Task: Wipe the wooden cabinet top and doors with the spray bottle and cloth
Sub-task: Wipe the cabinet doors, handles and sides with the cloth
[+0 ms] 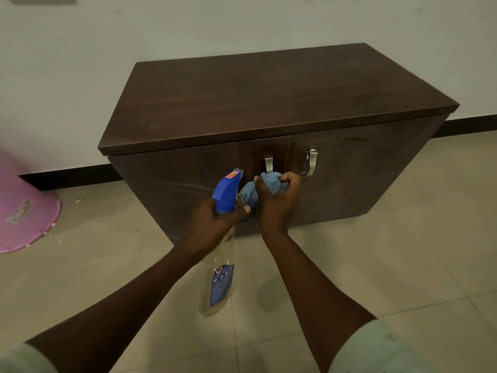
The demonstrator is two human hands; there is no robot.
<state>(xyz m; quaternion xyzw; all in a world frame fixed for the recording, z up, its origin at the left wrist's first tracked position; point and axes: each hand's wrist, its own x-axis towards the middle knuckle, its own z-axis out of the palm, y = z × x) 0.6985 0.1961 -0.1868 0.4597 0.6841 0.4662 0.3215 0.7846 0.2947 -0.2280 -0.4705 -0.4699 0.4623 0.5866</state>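
Note:
A dark wooden cabinet (242, 100) stands against the wall, both doors closed, each with a metal handle. My left hand (215, 224) grips the neck of a clear spray bottle (217, 281) with a blue trigger head, its nozzle pointing up toward the left door (172, 179). My right hand (279, 203) is closed on a bunched blue cloth (269, 181), held just in front of the left door's handle (268, 164). The two hands almost touch. The right door (357, 168) shows faint streaks.
A pink plastic tub (24, 211) lies on its side on the tiled floor at the left. Small bits of debris dot the beige tiles (403, 251). A black skirting runs along the white wall behind the cabinet.

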